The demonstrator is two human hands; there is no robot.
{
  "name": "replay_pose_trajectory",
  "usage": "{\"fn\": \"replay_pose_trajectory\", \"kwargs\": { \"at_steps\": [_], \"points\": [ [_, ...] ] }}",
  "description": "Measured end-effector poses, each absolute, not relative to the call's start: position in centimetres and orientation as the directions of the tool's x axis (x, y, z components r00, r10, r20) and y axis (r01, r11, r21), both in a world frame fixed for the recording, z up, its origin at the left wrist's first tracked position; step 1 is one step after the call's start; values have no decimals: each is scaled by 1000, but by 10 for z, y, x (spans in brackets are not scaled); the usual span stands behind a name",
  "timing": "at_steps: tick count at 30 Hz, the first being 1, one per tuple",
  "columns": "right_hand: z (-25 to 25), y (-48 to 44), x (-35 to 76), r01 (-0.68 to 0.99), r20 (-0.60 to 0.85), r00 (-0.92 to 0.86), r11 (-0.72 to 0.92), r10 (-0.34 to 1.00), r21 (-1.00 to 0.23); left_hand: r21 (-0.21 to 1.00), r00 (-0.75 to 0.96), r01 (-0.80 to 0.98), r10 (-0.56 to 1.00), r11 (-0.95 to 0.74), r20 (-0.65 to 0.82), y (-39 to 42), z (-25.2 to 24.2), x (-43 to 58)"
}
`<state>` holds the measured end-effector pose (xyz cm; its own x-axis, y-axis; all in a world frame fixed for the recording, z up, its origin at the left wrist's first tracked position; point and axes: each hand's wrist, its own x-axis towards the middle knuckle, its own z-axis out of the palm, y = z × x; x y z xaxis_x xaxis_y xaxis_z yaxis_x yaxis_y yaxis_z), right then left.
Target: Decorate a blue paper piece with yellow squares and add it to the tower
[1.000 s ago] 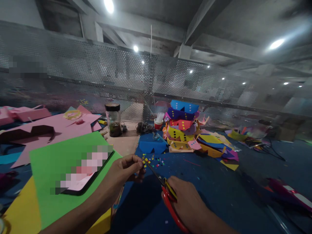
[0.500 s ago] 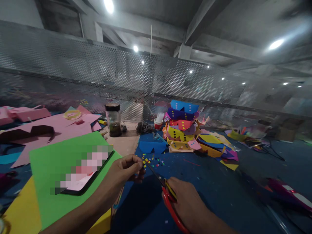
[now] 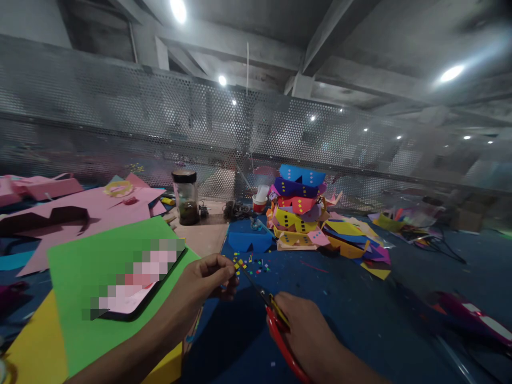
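Note:
My left hand [image 3: 208,280] pinches a tiny yellow paper piece [image 3: 239,263] between thumb and fingertips, above the blue table [image 3: 352,320]. My right hand [image 3: 310,333] grips red-handled scissors [image 3: 276,325], whose dark blades point up-left and meet the paper piece. Small coloured paper squares [image 3: 256,265] lie scattered on the table just beyond the blades.
A phone [image 3: 134,285] rests on a green sheet [image 3: 80,266] over a yellow sheet at left. Pink paper [image 3: 80,213] lies behind it. A dark-lidded jar [image 3: 186,196], a small red cup [image 3: 260,202] and a stack of folded coloured paper shapes [image 3: 304,208] stand before a perforated metal fence.

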<state>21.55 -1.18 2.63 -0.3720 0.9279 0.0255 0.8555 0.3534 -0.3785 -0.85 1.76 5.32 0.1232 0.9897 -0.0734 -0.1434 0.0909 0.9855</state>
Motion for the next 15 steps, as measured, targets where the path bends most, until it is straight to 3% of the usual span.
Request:
{"fn": "replay_pose_trajectory", "kwargs": {
  "at_steps": [15],
  "points": [
    [26, -11, 214, 848, 95, -372, 380, 923, -371, 984, 105, -157, 992, 88, -72, 18, 52, -10]
  ]
}}
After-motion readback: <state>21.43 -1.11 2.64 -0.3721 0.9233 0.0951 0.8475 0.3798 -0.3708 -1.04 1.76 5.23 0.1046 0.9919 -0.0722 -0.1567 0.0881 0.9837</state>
